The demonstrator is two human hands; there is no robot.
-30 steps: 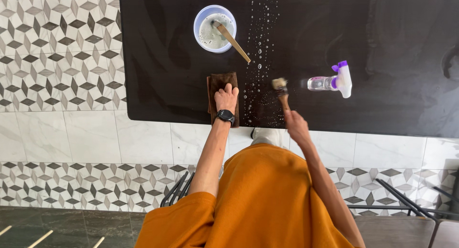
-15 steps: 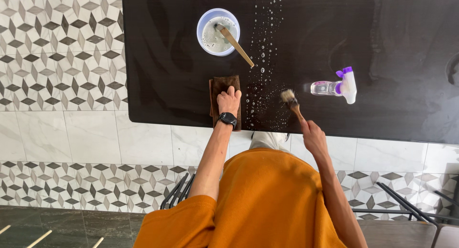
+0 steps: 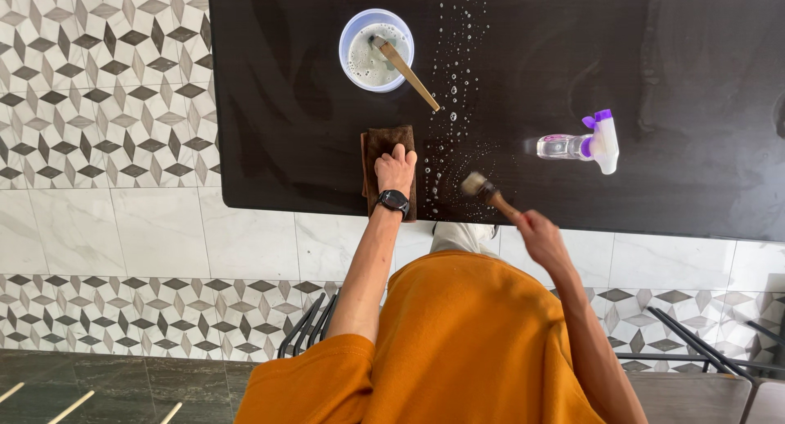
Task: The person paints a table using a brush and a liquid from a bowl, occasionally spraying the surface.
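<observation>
Carefully, I clamp my right hand on the brush, sweeping suds near the table's front edge, left hand flat, pinning the brown cloth.

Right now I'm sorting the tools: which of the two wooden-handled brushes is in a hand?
The brush gripped by the right hand, bristles on the wet table. The other brush leans unheld in the bowl.

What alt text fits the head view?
Right hand holds a brush on a wet black table; left hand presses a brown cloth. Bowl and spray bottle lie beyond.
</observation>
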